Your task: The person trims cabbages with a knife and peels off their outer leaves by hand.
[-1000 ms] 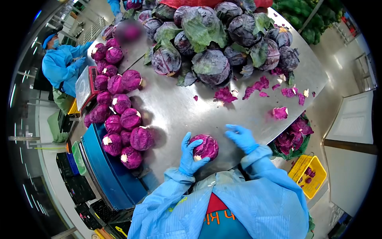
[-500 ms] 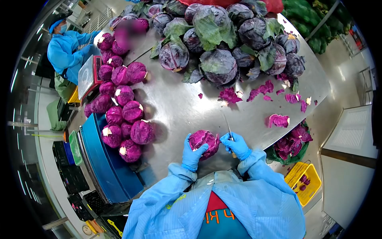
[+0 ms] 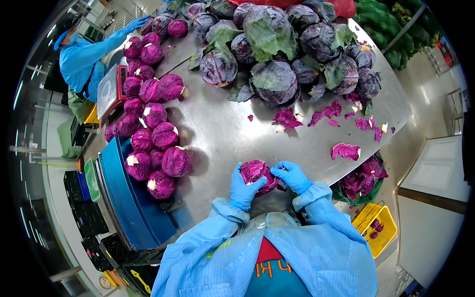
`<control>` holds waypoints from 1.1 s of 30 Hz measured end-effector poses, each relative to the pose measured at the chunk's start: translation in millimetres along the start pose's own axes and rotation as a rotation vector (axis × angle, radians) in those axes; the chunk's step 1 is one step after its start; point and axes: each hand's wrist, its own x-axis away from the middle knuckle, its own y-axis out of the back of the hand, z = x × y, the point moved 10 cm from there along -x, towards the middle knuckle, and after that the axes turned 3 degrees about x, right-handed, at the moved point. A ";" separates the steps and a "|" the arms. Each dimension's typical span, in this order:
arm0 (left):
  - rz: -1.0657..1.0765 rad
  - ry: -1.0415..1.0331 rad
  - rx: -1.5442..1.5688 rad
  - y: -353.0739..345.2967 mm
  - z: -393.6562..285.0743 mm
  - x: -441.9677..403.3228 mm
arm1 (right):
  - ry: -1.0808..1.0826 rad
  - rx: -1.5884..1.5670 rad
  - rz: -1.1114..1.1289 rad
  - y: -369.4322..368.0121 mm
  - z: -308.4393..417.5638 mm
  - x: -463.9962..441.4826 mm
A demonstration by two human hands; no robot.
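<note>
The metal worktop point(image 3: 227, 131) spreads out in front of me. Across its far side lies a big heap of dark cabbages point(image 3: 274, 81), many in loose green outer leaves. Beyond the left edge another person point(image 3: 81, 62) in blue stretches a gloved arm to the far left corner. A group of bright purple cabbages point(image 3: 153, 132) runs along my left, with a blue container point(image 3: 136, 198) just beside its near end and a red-sided scale point(image 3: 107, 92) farther up. Past the right edge, a green net bag point(image 3: 356, 200) bulges with purple leaves, near a yellow crate point(image 3: 390, 235) with a few small purple pieces inside.

The purple cabbage point(image 3: 255, 171) I'm working on is at the near side, close to my chest. My left hand point(image 3: 243, 188) grips it from the left, thumb across its near face. My right hand point(image 3: 293, 177) is just at its right side, fingers curled in; I can't tell what they grasp. A thin sliver point(image 3: 276, 159) shows by those fingertips, too small to make out. Smaller leaf scraps point(image 3: 287, 118) lie between me and the heap.
</note>
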 end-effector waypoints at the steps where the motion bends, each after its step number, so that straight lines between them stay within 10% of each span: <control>1: -0.041 -0.006 0.006 2.6 11.5 -1.9 | 0.009 -0.063 -0.043 0.3 4.7 5.6; 18: 0.050 0.305 0.566 -1.6 55.7 -18.9 | 0.314 -0.455 -0.325 39.5 68.2 60.0; 22: 0.146 0.331 0.807 2.9 50.6 -13.9 | 0.124 -0.159 -0.484 130.0 59.4 72.8; 26: 0.197 0.392 0.978 -10.1 49.5 -8.9 | 0.501 0.460 -0.873 166.4 81.8 94.6; 33: 0.266 0.418 0.878 -42.3 17.5 -2.3 | 0.590 0.564 -0.152 2.3 141.2 83.1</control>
